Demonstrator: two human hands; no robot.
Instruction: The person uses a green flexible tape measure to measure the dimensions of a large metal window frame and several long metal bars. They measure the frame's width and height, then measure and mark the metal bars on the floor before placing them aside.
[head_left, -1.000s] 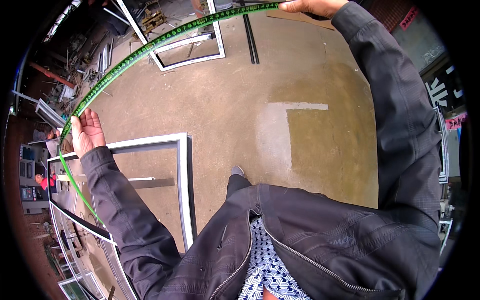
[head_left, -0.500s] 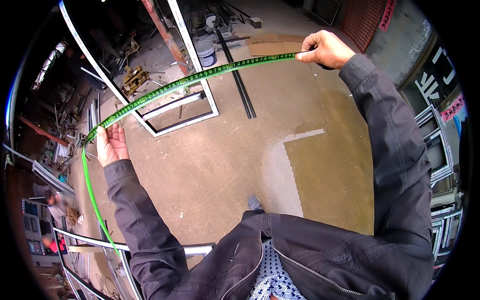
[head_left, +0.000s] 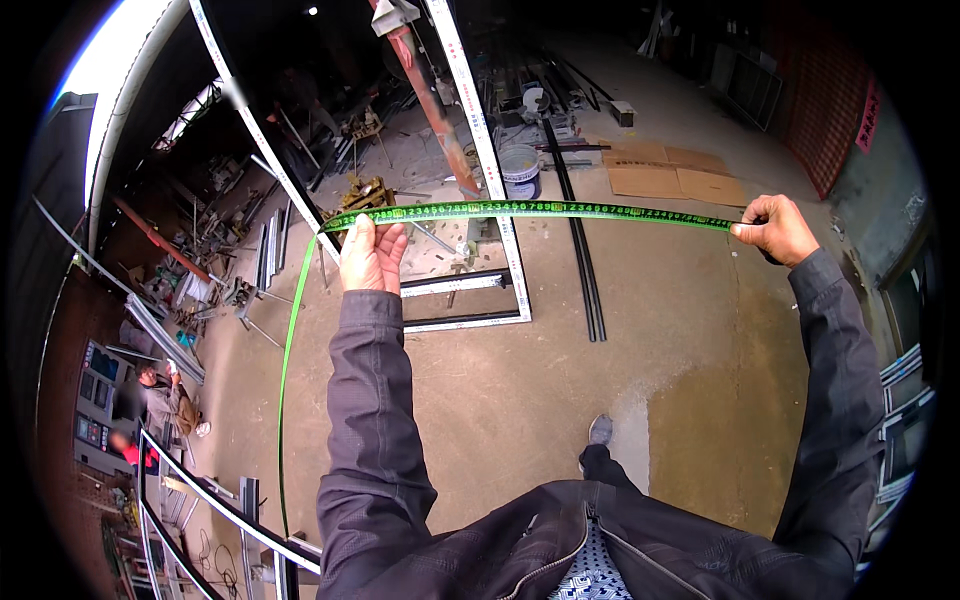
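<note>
**Green tape stretched between two raised hands**

Green measuring tape (head_left: 540, 210) with yellow markings runs level in front of the person, held taut between both hands above a concrete floor (head_left: 520, 400). The left hand (head_left: 371, 255) is held up with its fingers pressed together, the thumb pinning the tape against them; from this hand the loose end of the tape hangs in a long curve down the left side toward the floor. The right hand (head_left: 776, 228) is closed in a fist around the tape's other end, fingers curled tight. Beyond the tape, a white metal frame (head_left: 480, 160) stands upright, with a pale bucket (head_left: 520, 172) just beside it and flattened cardboard (head_left: 665, 172) lying farther right.
</note>
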